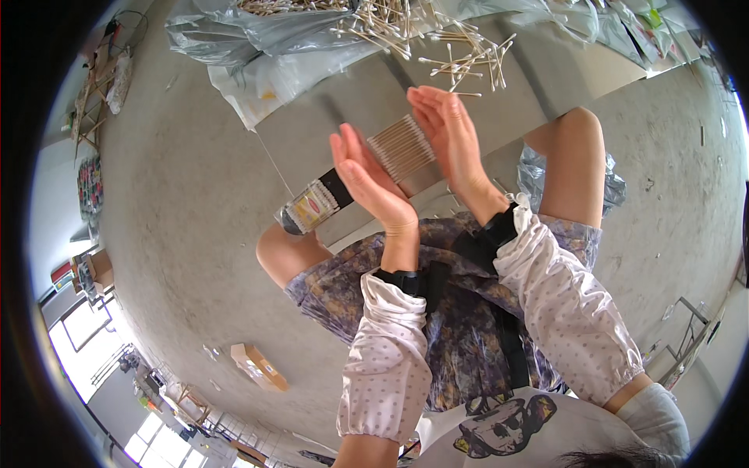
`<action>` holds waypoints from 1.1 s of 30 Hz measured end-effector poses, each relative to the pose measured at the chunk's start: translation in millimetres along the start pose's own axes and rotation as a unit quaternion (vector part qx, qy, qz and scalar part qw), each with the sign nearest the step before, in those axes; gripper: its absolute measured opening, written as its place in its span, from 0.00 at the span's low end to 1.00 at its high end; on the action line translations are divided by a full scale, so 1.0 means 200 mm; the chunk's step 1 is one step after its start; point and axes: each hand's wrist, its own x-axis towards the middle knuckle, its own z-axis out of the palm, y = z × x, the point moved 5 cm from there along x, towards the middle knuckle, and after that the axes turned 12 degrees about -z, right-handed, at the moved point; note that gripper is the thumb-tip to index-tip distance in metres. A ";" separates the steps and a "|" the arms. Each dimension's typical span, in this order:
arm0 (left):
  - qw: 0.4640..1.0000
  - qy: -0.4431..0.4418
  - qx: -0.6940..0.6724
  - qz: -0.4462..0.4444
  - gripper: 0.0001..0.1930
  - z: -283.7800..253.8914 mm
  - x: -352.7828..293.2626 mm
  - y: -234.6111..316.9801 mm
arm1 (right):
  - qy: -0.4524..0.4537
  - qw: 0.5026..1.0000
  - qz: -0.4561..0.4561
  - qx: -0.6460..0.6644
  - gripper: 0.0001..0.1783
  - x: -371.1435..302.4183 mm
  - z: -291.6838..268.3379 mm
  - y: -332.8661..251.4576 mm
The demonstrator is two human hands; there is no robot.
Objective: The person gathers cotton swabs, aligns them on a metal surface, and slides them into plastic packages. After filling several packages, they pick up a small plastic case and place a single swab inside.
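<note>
A neat flat row of cotton swabs (401, 148) lies side by side at the table's near part, between my two hands. My left hand (373, 183) stands on its edge at the left end of the row, fingers stretched out. At the right end, my right hand (454, 139) faces it with straight fingers, palm turned inward. Whether either palm touches the swab tips I cannot tell. Left of my left hand sits a clear pack of cotton swabs (310, 206) with a yellow and white label, next to a black block (336, 187).
Loose cotton swabs (476, 56) lie scattered beyond my hands, beside a large pile (382, 19) on grey plastic bags (234, 35). More clear plastic (569, 17) covers the table's far right. My knees flank the metal table (312, 125). A cardboard box (257, 366) rests on the floor.
</note>
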 end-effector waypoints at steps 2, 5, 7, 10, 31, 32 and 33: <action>0.998 -0.036 0.042 -0.016 0.41 0.02 -0.01 -0.01 | -0.022 0.999 0.017 -0.032 0.27 -0.03 0.05 0.01; 0.995 -0.018 0.098 -0.007 0.34 -0.01 -0.04 0.03 | -0.001 0.999 -0.010 -0.047 0.25 0.00 -0.06 -0.08; 0.973 -0.021 0.228 0.036 0.26 -0.05 -0.10 0.08 | 0.026 0.989 -0.040 -0.137 0.19 -0.01 -0.14 -0.20; 0.833 -0.125 0.507 0.183 0.28 -0.08 -0.22 0.08 | 0.024 0.970 0.038 -0.241 0.15 -0.11 -0.27 -0.42; 0.856 -0.099 0.483 0.156 0.04 -0.08 0.05 0.04 | -0.265 0.582 0.634 -0.434 0.19 -1.77 -0.75 -1.54; 0.856 -0.100 0.483 0.156 0.04 -0.08 0.06 0.04 | -0.262 0.579 0.639 -0.433 0.19 -1.76 -0.75 -1.54; 0.853 -0.101 0.488 0.153 0.04 -0.08 0.06 0.04 | -0.261 0.575 0.644 -0.432 0.19 -1.76 -0.74 -1.54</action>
